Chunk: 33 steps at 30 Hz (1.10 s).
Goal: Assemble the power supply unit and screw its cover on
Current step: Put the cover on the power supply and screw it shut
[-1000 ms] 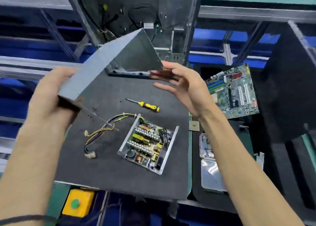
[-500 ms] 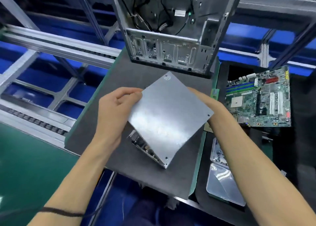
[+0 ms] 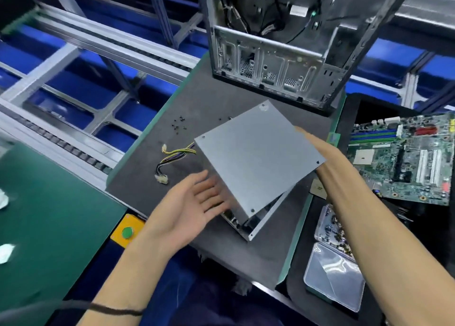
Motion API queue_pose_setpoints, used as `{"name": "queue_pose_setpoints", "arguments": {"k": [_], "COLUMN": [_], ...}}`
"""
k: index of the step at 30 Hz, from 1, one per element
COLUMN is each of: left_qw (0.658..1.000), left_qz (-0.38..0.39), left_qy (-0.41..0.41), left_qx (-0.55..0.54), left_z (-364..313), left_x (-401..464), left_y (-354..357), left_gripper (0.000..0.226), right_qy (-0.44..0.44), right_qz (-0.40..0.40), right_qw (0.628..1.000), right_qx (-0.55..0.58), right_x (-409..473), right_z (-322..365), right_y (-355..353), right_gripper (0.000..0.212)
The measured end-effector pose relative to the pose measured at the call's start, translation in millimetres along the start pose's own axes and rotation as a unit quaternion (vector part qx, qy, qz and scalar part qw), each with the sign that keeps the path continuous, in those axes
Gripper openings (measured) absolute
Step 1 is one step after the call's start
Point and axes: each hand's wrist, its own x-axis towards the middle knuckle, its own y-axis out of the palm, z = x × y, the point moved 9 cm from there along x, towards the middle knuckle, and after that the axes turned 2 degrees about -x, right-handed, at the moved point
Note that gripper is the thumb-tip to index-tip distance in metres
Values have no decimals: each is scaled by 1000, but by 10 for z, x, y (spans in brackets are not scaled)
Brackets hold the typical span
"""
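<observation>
Resting askew, cover (image 3: 256, 155) overhangs the base's (image 3: 261, 223) near edge.

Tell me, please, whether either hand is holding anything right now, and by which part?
The left hand is open beside the metal cover, gripping nothing. The right hand is against the cover's right edge, fingers hidden, so its hold cannot be told.

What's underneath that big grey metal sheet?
Under the metal cover, only the near corner of the power supply tray shows, with a sliver of circuit parts. Yellow and black wires trail out left. The rest of the board is covered.
</observation>
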Motion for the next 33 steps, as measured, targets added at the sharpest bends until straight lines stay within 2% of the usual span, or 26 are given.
{"name": "queue_pose_setpoints", "arguments": {"k": [2,6,8,12,18,21,25,28,31,33], "left_qw": [1000,1000,1000,999,996,995,995,996,985,966], "left_qz": [5,-22,-29,-36,-84,-95,-96,-92,-134,-155], "left_qy": [-4,-9,5,14,-11,-15,-11,-8,16,28], "left_qx": [-1,-4,10,10,-16,-17,-14,0,103,203], "left_z": [110,297,306,428,651,651,638,599,521,447], "left_x": [17,97,137,188,247,264,225,167,60,-24], "left_y": [-86,-257,-289,-412,-543,-579,-674,-668,-657,-632], "left_gripper": [41,27,13,4,9,9,25,33,31,43], "right_qy": [28,22,19,21,41,41,42,47,47,39], "right_qz": [42,102,114,143,146,149,140,139,138,136], "right_qw": [994,973,974,979,979,978,979,978,977,980], "right_qx": [-93,-206,-193,-145,-134,-142,-142,-152,-154,-142], "right_x": [258,455,487,410,488,572,606,602,609,618], "right_z": [-173,-295,-328,-347,-498,-583,-602,-620,-624,-611], "right_y": [17,172,224,335,431,433,428,438,437,428], "right_gripper": [40,21,21,17,36,35,25,24,28,34]}}
